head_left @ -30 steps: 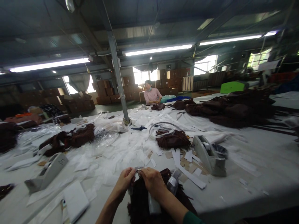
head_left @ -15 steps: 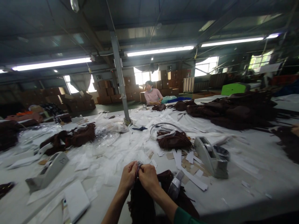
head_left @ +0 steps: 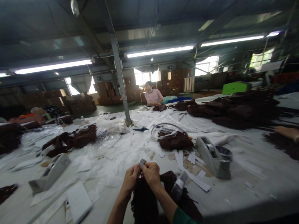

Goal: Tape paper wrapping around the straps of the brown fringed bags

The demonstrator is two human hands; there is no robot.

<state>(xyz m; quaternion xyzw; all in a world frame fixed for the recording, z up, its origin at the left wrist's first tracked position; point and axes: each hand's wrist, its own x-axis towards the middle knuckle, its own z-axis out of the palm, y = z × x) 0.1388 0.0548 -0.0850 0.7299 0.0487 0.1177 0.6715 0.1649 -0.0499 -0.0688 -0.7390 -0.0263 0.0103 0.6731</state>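
Observation:
My left hand (head_left: 130,178) and my right hand (head_left: 151,174) are pressed together above the near edge of the white table (head_left: 247,183). Both pinch a small grey metal fitting (head_left: 141,162) at the top of a dark brown fringed bag (head_left: 149,202) that hangs down between my forearms. A part of the bag wrapped in clear plastic (head_left: 178,186) lies just right of my right wrist.
Two grey tape dispensers stand on the table, one to the right (head_left: 213,157) and one to the left (head_left: 50,174). White paper scraps (head_left: 121,146) litter the middle. Other brown fringed bags (head_left: 174,140) and a big pile (head_left: 233,107) lie farther back. A person in pink (head_left: 153,95) sits at the far side. Another person's hand (head_left: 288,132) shows at the right edge.
My hands have drawn closer together and lifted slightly, and the grey fitting now shows above my fingertips. Another person's hand has come further in at the right edge.

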